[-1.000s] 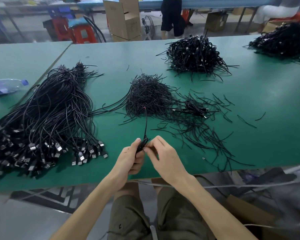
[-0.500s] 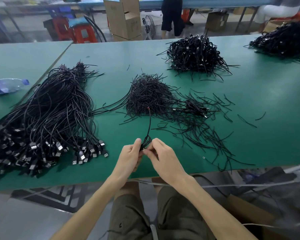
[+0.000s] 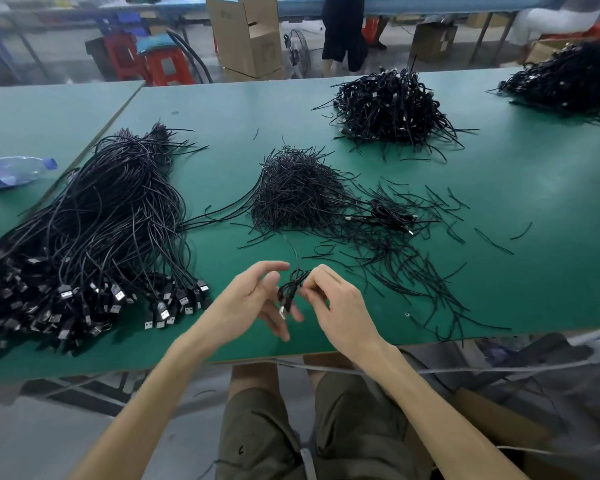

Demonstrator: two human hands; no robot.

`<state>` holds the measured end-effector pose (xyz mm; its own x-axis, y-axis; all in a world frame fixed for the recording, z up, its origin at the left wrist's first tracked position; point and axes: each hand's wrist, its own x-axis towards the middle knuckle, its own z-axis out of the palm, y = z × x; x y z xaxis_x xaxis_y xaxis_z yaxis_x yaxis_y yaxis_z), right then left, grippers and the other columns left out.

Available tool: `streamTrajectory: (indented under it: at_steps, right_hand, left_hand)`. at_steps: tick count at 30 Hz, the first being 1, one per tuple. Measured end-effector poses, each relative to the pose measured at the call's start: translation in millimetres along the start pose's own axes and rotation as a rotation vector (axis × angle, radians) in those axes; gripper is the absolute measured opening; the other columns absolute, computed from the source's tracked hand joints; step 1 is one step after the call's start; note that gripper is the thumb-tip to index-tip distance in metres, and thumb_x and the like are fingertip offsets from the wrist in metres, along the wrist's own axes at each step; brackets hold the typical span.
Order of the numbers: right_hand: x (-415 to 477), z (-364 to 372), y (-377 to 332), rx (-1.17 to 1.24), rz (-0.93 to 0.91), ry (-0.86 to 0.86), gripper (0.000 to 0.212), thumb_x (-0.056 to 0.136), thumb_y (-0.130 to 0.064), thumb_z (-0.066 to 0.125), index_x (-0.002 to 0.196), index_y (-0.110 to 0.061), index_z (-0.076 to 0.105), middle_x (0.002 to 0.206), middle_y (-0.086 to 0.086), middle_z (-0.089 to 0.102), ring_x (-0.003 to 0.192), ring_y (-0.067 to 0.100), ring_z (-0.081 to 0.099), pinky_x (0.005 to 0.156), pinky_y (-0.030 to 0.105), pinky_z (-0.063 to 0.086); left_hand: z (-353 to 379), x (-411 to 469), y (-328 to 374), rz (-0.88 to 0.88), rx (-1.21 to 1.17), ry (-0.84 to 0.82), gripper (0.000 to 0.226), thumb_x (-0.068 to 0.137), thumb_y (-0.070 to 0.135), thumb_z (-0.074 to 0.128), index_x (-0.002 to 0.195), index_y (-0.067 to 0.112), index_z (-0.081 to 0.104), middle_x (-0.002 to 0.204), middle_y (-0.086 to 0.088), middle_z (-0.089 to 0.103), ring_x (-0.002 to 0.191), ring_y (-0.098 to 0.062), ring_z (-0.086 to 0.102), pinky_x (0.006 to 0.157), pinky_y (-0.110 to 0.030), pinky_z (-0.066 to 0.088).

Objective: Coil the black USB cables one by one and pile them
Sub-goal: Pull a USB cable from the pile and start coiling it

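Left hand (image 3: 246,303): fingers spread and relaxed, holding nothing, just beside the coil.
Right hand (image 3: 340,303): thumb and forefinger pinch the top of the coil; the other fingers are curled underneath.
Cable (image 3: 289,288): a small black coil held between the two hands, above the near edge of the table (image 3: 534,209), with its plug (image 3: 283,311) hanging lowest.
Strand (image 3: 293,251): rises from the coil toward the heap of short strands (image 3: 298,192). Whether it is the cable's tail or a tie cannot be told.
Supply: the bundle of straight cables (image 3: 94,220) lies to the left, plugs toward the person.
Destination: probably the pile of coiled cables (image 3: 392,105) across the table.
Step in hand, as judged: securing the finished coil.
Technique: keep the right pinch firm across all loops so that none springs out. Bring the left fingers back to take the loose strand and wind it tightly round the middle. Leave the plug free of the binding.
Change from the earlier frames: half a second ago both hands were closed together over the coil. The left hand has since opened and drawn slightly away, exposing the loops and plug. The heaps on the table are unchanged.
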<state>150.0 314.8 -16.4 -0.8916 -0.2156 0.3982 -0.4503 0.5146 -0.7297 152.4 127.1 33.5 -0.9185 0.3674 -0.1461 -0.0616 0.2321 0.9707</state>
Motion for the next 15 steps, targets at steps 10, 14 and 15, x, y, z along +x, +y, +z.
streamTrajectory:
  at_steps: [10,14,15]
  right_hand:
    - [4.3,-5.4,-13.7,0.023,-0.064,0.049,0.016,0.095,-0.002,0.059,0.085,-0.011,0.050,0.083,-0.012,0.045,0.071,0.005,0.041,0.064,0.018,0.033]
    - [5.5,-6.3,-25.8,0.073,-0.098,0.079,0.011,0.095,-0.002,0.060,0.093,-0.011,0.056,0.089,-0.019,0.046,0.075,0.002,0.047,0.068,0.013,0.038]
    - [6.2,-6.6,-28.1,0.086,-0.098,0.087,0.008,0.094,-0.001,0.061,0.096,-0.009,0.060,0.091,-0.015,0.050,0.077,0.004,0.050,0.070,0.012,0.040]
  left_hand:
    - [-8.5,-3.5,4.8,0.304,0.623,0.119,0.046,0.095,0.021,0.066,0.139,0.034,0.057,0.104,0.013,0.052,0.090,-0.011,0.051,0.084,-0.023,0.041]
    - [-8.4,-2.7,19.7,0.415,0.825,0.075,0.046,0.098,0.044,0.048,0.138,0.024,0.058,0.138,0.009,0.052,0.126,-0.010,0.045,0.109,-0.026,0.037]
    - [-6.7,-3.2,22.2,0.358,0.769,0.051,0.042,0.100,0.045,0.045,0.133,0.024,0.059,0.130,0.011,0.059,0.121,-0.010,0.052,0.105,-0.032,0.044]
